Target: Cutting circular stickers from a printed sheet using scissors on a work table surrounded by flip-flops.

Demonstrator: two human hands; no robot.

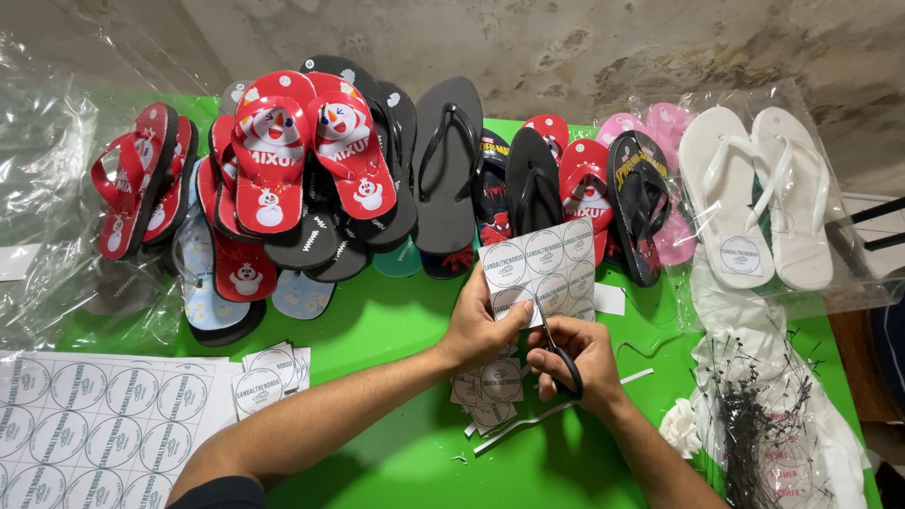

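My left hand (479, 325) pinches the lower edge of a white sheet of round printed stickers (545, 269), held up above the green table (396, 320). In my right hand (577, 356) are black-handled scissors (554, 347), blades pointing up into the sheet's bottom edge. Beneath my hands lies a small pile of cut sticker squares (490, 386) and thin paper strips (537, 415).
Red cartoon flip-flops (306, 151), black ones (448, 165) and several others crowd the table's back. White flip-flops (754, 193) sit in a clear bag at right. A large sticker sheet (90, 424) lies at left, cut stickers (273, 372) beside it. Black plastic ties (759, 434) lie at right.
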